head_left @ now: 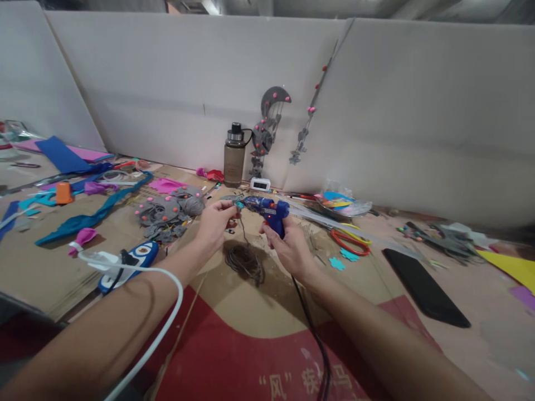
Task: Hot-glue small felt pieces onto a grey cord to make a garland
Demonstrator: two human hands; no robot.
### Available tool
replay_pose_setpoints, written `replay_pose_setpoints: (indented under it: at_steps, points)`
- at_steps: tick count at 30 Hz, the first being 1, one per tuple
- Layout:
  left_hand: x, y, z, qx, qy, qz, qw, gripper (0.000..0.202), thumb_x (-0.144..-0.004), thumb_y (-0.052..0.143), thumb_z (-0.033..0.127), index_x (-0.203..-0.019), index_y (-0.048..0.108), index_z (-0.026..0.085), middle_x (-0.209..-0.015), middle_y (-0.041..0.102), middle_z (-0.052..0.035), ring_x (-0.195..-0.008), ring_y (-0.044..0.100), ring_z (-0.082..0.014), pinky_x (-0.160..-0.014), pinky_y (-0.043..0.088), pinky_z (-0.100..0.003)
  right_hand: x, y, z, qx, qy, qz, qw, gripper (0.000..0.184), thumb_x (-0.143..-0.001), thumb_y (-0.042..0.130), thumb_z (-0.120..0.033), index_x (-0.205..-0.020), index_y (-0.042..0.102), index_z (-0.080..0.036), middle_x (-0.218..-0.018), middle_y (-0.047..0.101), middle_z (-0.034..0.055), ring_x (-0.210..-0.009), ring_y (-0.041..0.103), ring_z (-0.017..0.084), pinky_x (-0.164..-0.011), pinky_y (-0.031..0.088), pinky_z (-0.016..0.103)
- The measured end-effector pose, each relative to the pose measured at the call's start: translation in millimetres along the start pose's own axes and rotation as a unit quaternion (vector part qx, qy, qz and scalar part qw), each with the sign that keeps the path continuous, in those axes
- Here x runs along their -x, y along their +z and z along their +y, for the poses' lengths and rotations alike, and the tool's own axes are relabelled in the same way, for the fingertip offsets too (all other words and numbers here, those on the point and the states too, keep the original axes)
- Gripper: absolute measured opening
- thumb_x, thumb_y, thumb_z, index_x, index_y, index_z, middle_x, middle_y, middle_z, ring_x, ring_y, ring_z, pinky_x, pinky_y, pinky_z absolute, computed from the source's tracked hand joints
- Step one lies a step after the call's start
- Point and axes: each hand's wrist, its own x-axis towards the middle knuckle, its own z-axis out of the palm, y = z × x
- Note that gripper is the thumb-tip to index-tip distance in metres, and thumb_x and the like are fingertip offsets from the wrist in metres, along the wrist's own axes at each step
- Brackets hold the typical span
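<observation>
My right hand is wrapped round the handle of a blue glue gun, its nozzle pointing left. At the nozzle, my left hand pinches a small turquoise piece, partly hidden by the fingers. A brown cord runs down from there to a loose coil of cord on the cardboard. Whether the nozzle touches the turquoise piece, I cannot tell. Turquoise flower cut-outs lie to the right of my right hand.
A bottle and a small white clock stand at the back by the white panel. Orange-handled scissors and a black phone lie to the right. Grey pieces with pink dots and a blue power strip are at left.
</observation>
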Motion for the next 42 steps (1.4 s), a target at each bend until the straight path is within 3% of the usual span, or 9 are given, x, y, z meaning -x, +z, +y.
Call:
replay_pose_setpoints:
  at_steps: [10,37,42]
  points:
    - [-0.2,-0.5,-2.0,-0.005,0.012,-0.001,1.0,0.027,-0.049,0.076,0.025,-0.065,0.056,0.015,-0.062,0.057,0.0009,-0.055,0.056,-0.0101,-0.045,0.039,-0.019,1.5,-3.3,-4.1,0.05,0.008,-0.002,0.999,0.027,-0.084,0.049,-0.037,-0.104,0.054,-0.019,-0.081,0.062,0.0041,-0.065,0.052,0.016,-0.064,0.042,0.03]
    - [2.5,1.0,-0.7,0.01,0.012,-0.005,1.0,0.03,-0.047,0.079,0.025,-0.065,0.057,0.015,-0.061,0.057,0.0013,-0.054,0.054,-0.0094,-0.046,0.039,-0.019,3.2,-1.4,-3.9,0.055,-0.015,0.015,0.998,0.038,-0.085,0.05,-0.039,-0.117,0.053,-0.02,-0.098,0.063,0.0064,-0.082,0.055,0.019,-0.079,0.044,0.033]
    - [1.0,0.2,-2.3,0.006,0.016,-0.005,1.0,0.031,-0.048,0.079,0.028,-0.066,0.058,0.015,-0.061,0.058,0.0008,-0.055,0.055,-0.0096,-0.046,0.038,-0.019,3.3,-1.9,-3.8,0.067,-0.007,0.015,0.998,0.033,-0.085,0.049,-0.039,-0.11,0.055,-0.019,-0.09,0.063,0.0056,-0.076,0.054,0.018,-0.073,0.044,0.032]
